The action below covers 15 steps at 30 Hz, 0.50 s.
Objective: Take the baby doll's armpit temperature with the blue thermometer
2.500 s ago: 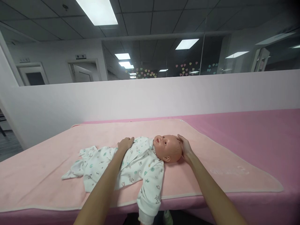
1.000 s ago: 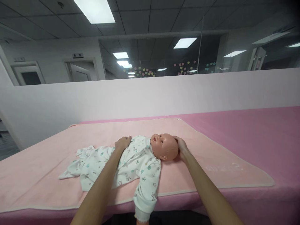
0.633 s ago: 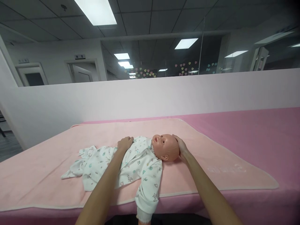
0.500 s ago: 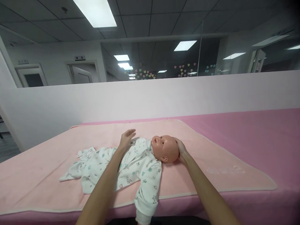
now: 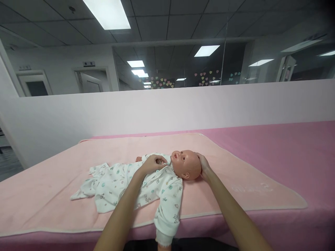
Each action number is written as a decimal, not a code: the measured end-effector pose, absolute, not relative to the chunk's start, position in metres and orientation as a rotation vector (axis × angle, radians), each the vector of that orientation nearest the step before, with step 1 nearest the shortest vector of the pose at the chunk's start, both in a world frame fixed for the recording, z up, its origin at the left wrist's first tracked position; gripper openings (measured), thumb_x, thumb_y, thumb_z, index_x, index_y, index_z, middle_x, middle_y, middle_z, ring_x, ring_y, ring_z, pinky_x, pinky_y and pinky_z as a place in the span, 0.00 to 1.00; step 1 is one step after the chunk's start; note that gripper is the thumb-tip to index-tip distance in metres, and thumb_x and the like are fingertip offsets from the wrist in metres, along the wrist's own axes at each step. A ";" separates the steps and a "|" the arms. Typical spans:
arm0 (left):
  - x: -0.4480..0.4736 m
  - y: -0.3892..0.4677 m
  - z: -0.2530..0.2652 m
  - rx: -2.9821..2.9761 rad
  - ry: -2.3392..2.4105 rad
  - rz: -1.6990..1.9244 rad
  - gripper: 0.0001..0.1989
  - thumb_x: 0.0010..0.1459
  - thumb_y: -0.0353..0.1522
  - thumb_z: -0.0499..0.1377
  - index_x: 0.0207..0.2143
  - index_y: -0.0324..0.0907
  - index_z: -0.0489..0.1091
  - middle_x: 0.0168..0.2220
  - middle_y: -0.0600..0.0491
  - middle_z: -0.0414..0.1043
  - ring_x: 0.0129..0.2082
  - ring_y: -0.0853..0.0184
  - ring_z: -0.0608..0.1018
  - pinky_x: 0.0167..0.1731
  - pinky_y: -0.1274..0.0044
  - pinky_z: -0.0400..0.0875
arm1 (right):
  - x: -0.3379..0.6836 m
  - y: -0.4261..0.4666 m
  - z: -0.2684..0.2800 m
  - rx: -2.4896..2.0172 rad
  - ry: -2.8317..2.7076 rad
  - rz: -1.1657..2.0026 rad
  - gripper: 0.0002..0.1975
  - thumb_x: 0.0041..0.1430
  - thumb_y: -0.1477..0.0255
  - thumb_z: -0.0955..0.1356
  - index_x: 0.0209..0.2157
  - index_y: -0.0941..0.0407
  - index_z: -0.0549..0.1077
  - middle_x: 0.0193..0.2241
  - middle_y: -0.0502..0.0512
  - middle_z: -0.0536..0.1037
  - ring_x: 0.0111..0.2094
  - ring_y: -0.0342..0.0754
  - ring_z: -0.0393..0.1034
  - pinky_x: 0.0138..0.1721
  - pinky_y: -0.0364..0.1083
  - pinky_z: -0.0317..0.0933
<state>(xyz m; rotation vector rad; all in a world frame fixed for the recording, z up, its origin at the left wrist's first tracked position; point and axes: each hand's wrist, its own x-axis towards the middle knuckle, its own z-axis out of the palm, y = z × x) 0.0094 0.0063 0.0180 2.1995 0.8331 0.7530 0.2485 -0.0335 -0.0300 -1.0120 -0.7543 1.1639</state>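
Observation:
A baby doll [image 5: 186, 164] lies on its back, its head to the right and its mouth open. It wears a white baby outfit [image 5: 170, 193] printed with small animals and green dots. My right hand [image 5: 204, 165] cups the crown and back of the doll's head, with some fingers hidden behind it. Over the doll's chest, my left hand [image 5: 153, 164] is curled, thumb and fingers closed on the outfit's front just below the neck. One sleeve hangs toward me over the near edge; the doll's other hand [image 5: 138, 159] shows at the far side.
A peach blanket [image 5: 65, 174] with a pale border lies under the doll, on a pink-covered table [image 5: 288, 150]. Behind it rises a low white partition [image 5: 167, 108] with glass above. Doors and ceiling lights show beyond.
My left hand has come down from above the doll's chest and moved right, closing on the outfit near the neck. The doll has shifted slightly right. My right hand still holds the head.

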 end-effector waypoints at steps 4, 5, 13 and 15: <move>0.005 0.017 0.012 1.818 0.883 0.999 0.11 0.40 0.37 0.62 0.23 0.37 0.70 0.15 0.60 0.58 0.17 0.76 0.59 0.19 0.81 0.50 | 0.252 -0.040 -0.023 -1.199 -0.699 0.446 0.10 0.46 0.68 0.63 0.27 0.59 0.73 0.28 0.57 0.77 0.32 0.52 0.71 0.34 0.47 0.63; 0.003 0.020 0.011 1.689 0.885 1.059 0.11 0.40 0.37 0.62 0.21 0.37 0.69 0.13 0.61 0.56 0.16 0.77 0.58 0.18 0.81 0.49 | 0.250 -0.043 -0.019 -1.215 -0.720 0.271 0.11 0.47 0.69 0.62 0.28 0.59 0.73 0.28 0.56 0.77 0.33 0.51 0.70 0.36 0.47 0.62; -0.004 0.027 0.008 1.388 0.777 1.120 0.15 0.41 0.39 0.62 0.28 0.36 0.70 0.23 0.54 0.70 0.23 0.70 0.70 0.24 0.80 0.61 | 0.160 -0.051 0.031 -1.301 -2.082 -0.584 0.10 0.52 0.75 0.62 0.29 0.56 0.75 0.48 0.58 0.70 0.51 0.52 0.59 0.54 0.52 0.45; -0.004 0.025 0.008 1.356 0.739 1.129 0.16 0.40 0.38 0.63 0.29 0.36 0.70 0.24 0.52 0.71 0.23 0.71 0.71 0.25 0.80 0.61 | 0.137 -0.037 0.037 -1.459 -2.262 -0.666 0.11 0.53 0.76 0.62 0.36 0.58 0.75 0.53 0.63 0.64 0.55 0.55 0.53 0.55 0.56 0.41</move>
